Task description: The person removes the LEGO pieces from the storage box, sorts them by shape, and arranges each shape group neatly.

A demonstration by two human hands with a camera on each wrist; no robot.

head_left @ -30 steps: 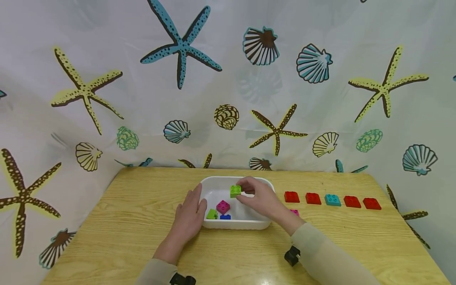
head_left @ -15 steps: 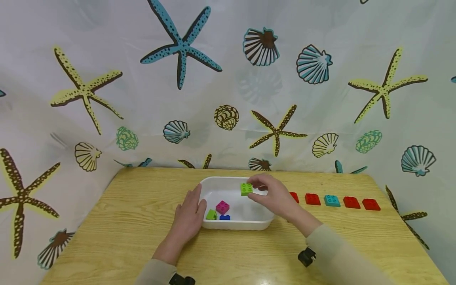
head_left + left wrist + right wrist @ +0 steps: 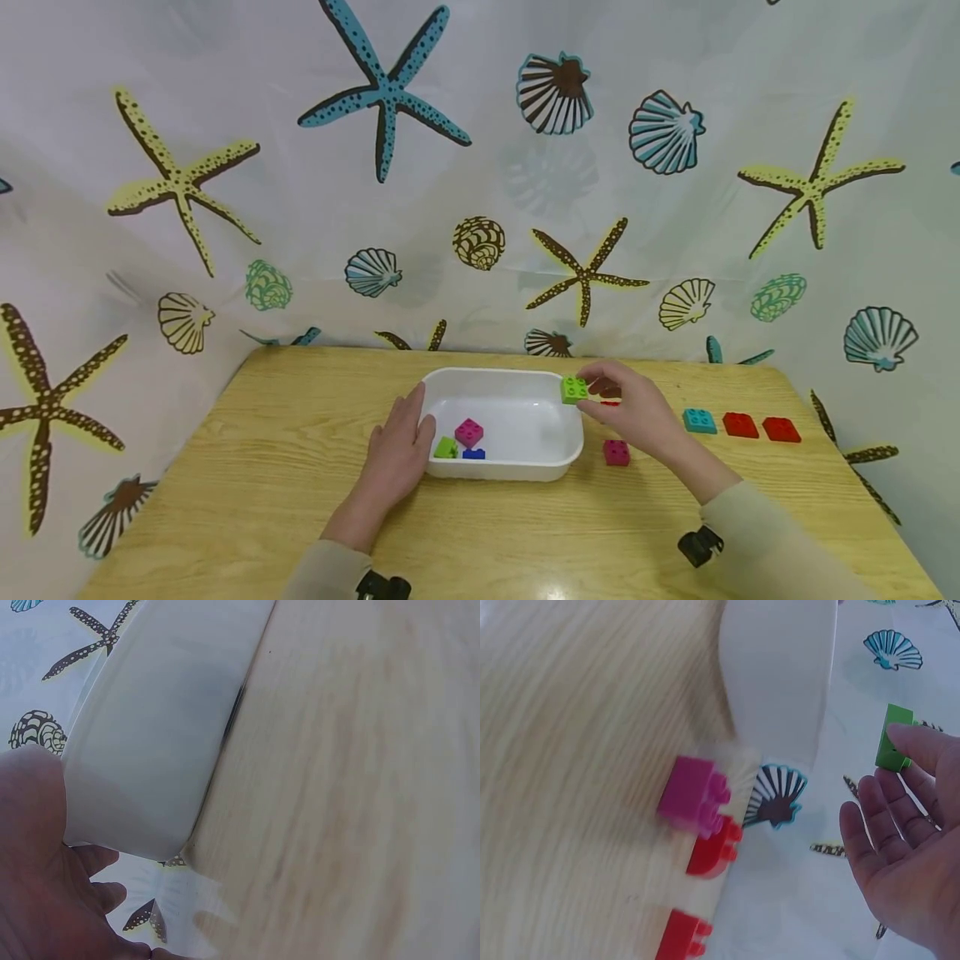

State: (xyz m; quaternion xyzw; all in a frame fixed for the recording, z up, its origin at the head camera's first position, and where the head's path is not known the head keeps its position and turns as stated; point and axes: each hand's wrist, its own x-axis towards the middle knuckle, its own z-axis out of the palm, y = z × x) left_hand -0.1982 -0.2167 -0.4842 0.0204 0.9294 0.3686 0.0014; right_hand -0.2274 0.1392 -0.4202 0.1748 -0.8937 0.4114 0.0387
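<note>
Between thumb and fingertips, my right hand (image 3: 628, 406) pinches a lime-green toy building block (image 3: 574, 390), level with the right rim of a white plastic bin (image 3: 498, 472). In the right wrist view, the green block (image 3: 893, 739) is up at the fingertips, and the other fingers are spread loosely. My left hand (image 3: 401, 446) lies along the bin's left end with its fingers extended, touching the wall. Inside the bin are a magenta block (image 3: 469, 432), another green block (image 3: 446, 448) and a blue block (image 3: 474, 455), all toward the front left.
Right of the bin, a magenta block (image 3: 617, 452) sits on the wooden table (image 3: 300, 433). Behind it, a row holds a turquoise block (image 3: 700, 421) and red blocks (image 3: 741, 425), partly hidden by my right hand. A patterned curtain (image 3: 480, 183) hangs behind the table.
My right hand has carried the green block rightward, from over the bin's middle to its right rim. The magenta block on the table is uncovered. My left hand has stayed put.
</note>
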